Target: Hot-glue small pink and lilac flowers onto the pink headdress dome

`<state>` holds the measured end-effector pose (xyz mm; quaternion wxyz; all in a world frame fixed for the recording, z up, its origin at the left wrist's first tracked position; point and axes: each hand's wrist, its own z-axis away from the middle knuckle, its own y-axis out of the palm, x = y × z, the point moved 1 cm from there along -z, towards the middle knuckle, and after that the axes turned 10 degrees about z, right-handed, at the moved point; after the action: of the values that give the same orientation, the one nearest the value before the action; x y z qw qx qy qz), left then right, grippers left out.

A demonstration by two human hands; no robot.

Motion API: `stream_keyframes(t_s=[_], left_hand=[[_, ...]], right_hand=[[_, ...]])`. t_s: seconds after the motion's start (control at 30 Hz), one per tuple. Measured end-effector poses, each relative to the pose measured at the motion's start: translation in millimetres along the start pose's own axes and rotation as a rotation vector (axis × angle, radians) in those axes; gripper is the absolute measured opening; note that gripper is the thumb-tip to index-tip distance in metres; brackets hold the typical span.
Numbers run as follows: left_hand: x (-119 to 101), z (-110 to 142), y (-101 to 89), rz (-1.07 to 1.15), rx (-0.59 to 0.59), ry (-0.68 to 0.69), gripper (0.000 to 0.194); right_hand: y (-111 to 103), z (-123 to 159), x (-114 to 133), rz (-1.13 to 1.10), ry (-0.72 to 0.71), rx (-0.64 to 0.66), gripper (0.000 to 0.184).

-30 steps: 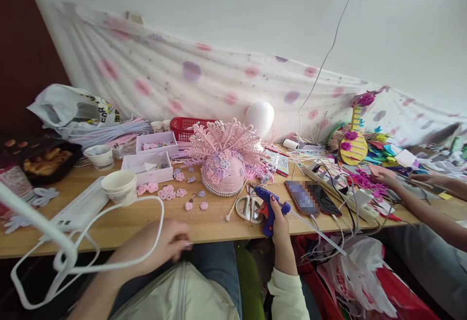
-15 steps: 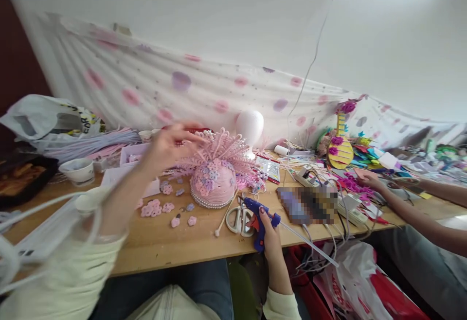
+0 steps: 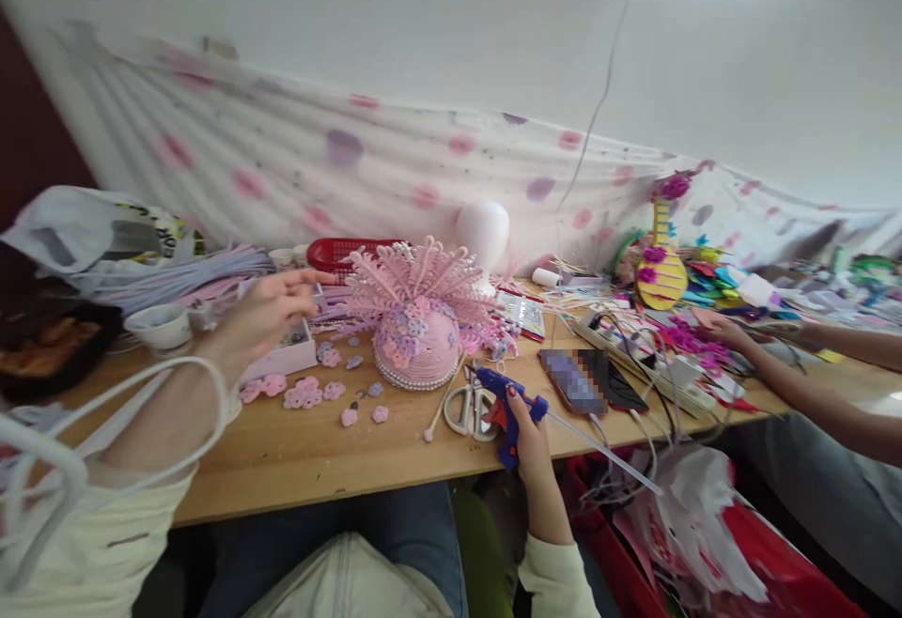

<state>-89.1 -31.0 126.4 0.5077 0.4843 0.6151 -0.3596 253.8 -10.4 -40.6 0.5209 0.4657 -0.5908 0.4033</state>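
Note:
My right hand [image 3: 528, 430] is wrapped round the grip of a blue hot glue gun [image 3: 508, 402], with a long clear glue stick [image 3: 606, 452] jutting out of its back end. My left hand [image 3: 274, 313] hovers over the white boxes [image 3: 296, 355] with its fingers stretched out and nothing visible in them. Between my hands sits a pink cap-like headpiece [image 3: 429, 355] with a pearl rim, small crocheted flowers and a fan of pink fuzzy plumes [image 3: 415, 275]. Loose pink and lilac flowers [image 3: 303, 393] lie left of it. White-handled scissors [image 3: 461, 411] rest beside the glue gun.
Behind the headpiece stand a white foam head [image 3: 483, 235] and a red basket [image 3: 331, 254]. Phones [image 3: 574, 378] and a cabled power strip [image 3: 676, 383] lie at right, near another person's hand [image 3: 723, 332]. A white cup [image 3: 161, 327] is at left.
My left hand has moved left and down, away from the plumes, towards the boxes. My right hand still holds the glue gun in about the same place. The view has shifted slightly.

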Motion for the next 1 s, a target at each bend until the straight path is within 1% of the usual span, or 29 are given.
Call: stream_keyframes(t_s=[0.03,0.1,0.17,0.3,0.4,0.5,0.57,0.63,0.7,0.73,0.83,0.87,0.9,0.97,1.0], left_hand=[[7,1,4.9,0.27,0.059,-0.118,0.034],[18,1,9.2,0.368,0.045,-0.149,0.037],[26,1,10.8,0.454,0.029,-0.182,0.035],[35,8,16.2,0.681,-0.023,-0.322,0.037],[40,14,18.8,0.743,-0.076,-0.357,0.037],[45,18,13.2,0.763,-0.092,-0.356,0.031],[49,22,4.7,0.759,-0.056,-0.362,0.024],[53,26,-5.3,0.762,0.014,-0.367,0.015],[56,32,-14.9,0.749,0.052,-0.319,0.009],[58,36,-19.1,0.724,0.046,-0.273,0.014],[68,44,-28.5,0.566,-0.042,-0.133,0.033],[73,46,-30.6,0.481,-0.064,-0.12,0.034],[77,48,-32.1,0.375,-0.074,-0.125,0.032],[87,51,-33.4,0.115,-0.055,-0.148,0.02],[91,54,-33.0,-0.026,-0.041,-0.141,0.021]], right_hand=[[-2,-1,-2,0.004,0.005,0.001,0.049],[-4,-5,-5,0.039,0.026,0.051,0.049],[-7,-8,-9,0.058,0.037,0.076,0.05],[-12,-11,-16,0.068,0.06,0.042,0.046],[-13,-12,-17,0.078,0.073,0.005,0.043],[-11,-10,-14,0.082,0.061,0.016,0.044],[-9,-9,-10,0.09,0.051,0.01,0.047],[-8,-8,-7,0.111,0.05,-0.014,0.048],[-9,-8,-6,0.14,0.062,-0.009,0.049],[-9,-8,-6,0.145,0.07,0.003,0.049],[-10,-9,-5,0.129,0.088,0.045,0.05],[-9,-8,-4,0.126,0.093,0.051,0.05],[-9,-8,-4,0.127,0.098,0.051,0.05],[-8,-6,-3,0.136,0.111,0.057,0.05],[-8,-6,-2,0.138,0.115,0.052,0.049]])
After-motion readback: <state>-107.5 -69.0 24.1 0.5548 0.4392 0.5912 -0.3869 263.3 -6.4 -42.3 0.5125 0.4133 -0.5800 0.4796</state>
